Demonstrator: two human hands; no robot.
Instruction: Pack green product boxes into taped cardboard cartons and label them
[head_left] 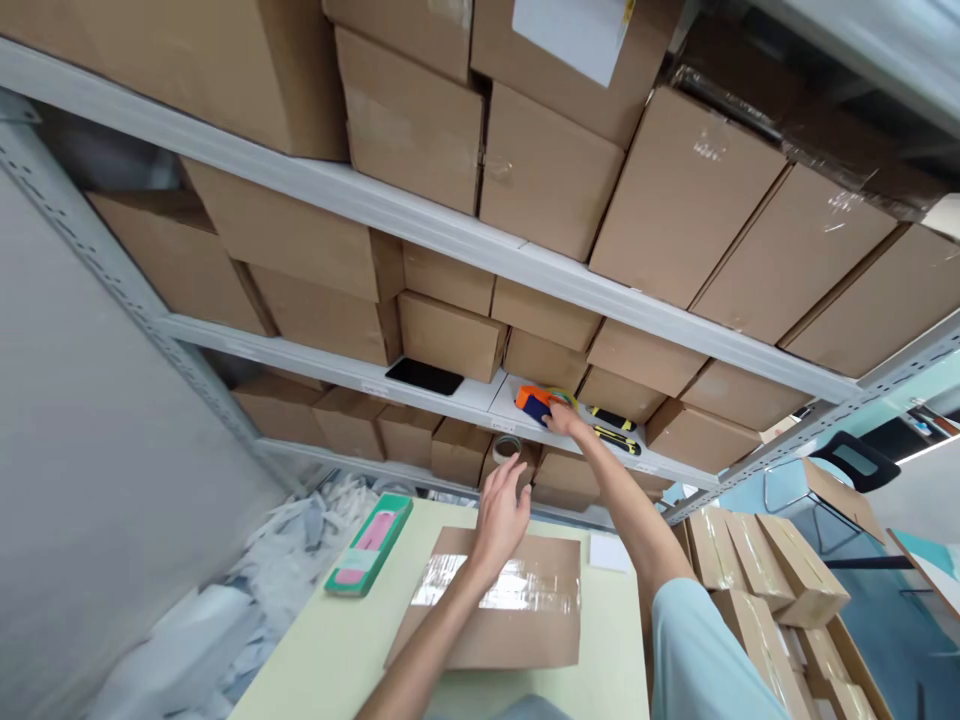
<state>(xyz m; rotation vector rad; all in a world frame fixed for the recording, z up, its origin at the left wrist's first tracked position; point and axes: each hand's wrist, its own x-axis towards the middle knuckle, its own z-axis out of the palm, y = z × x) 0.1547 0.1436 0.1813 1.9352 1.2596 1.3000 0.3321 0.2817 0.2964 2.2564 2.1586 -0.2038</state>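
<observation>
My right hand [562, 416] reaches onto the middle shelf, its fingers closed around an orange and dark blue tape dispenser [534, 401]. A yellow-green ring [564, 396], perhaps a roll of tape, shows just behind that hand. To its right lie two yellow and black box cutters [616, 440]. My left hand [504, 508] is empty with fingers apart, raised over a cardboard box [525, 630]. Shiny clear tape crosses the top of this box, which lies on the pale green table [337, 660].
A green and pink package [371, 545] and a white card [609, 552] flank the box. On the shelf sit a black flat tablet-like thing [424, 376] and, lower, a tape roll [507, 447]. Cartons [551, 170] fill the rack; more cartons [795, 570] stand right.
</observation>
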